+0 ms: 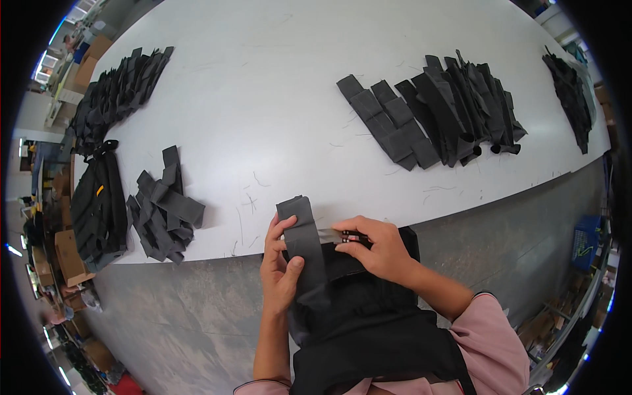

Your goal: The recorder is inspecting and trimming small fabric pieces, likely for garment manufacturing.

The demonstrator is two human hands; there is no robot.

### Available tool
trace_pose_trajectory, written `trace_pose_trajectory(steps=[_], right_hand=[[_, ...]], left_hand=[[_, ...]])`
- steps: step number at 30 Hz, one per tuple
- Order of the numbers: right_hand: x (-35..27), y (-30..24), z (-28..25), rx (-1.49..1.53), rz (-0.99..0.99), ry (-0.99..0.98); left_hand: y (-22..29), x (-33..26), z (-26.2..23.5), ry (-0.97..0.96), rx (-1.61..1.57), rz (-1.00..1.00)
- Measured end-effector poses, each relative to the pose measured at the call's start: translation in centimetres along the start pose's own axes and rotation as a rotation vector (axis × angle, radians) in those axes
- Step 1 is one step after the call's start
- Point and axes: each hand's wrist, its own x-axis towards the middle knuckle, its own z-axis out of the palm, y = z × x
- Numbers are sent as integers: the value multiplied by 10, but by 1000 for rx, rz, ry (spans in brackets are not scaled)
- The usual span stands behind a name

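Observation:
My left hand (pixel 280 270) grips a dark grey fabric strip (pixel 304 240), with the thumb on its face and the fingers round its left edge. The strip stands at the table's front edge, its lower end hanging toward my lap. In my right hand (pixel 382 249) is a pair of thread snips (pixel 350 236), closed in by thumb and fingers. Their blades point left at the strip's right edge; whether they touch it I cannot tell. Black cloth (pixel 368 322) covers my lap beneath both hands.
A loose heap of grey strips (pixel 168 207) lies at left, beside a black backpack (pixel 100 207). Further strips form a stack (pixel 118 92) at far left and a row (pixel 447 112) at right. Dark pieces (pixel 571 99) lie by the right edge. Thread ends dot the white table (pixel 263 99).

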Motion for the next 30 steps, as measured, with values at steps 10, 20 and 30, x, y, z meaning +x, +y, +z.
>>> trace_pose_trajectory(steps=[10, 20, 30], right_hand=[[5, -5, -4, -113, 73, -142], [19, -7, 0, -234, -91, -314], [10, -7, 0, -122, 36, -297]], left_hand=[[4, -4, -1, -36, -186, -120], [3, -6, -5, -98, -189, -108], [0, -7, -5, -132, -198, -124]])
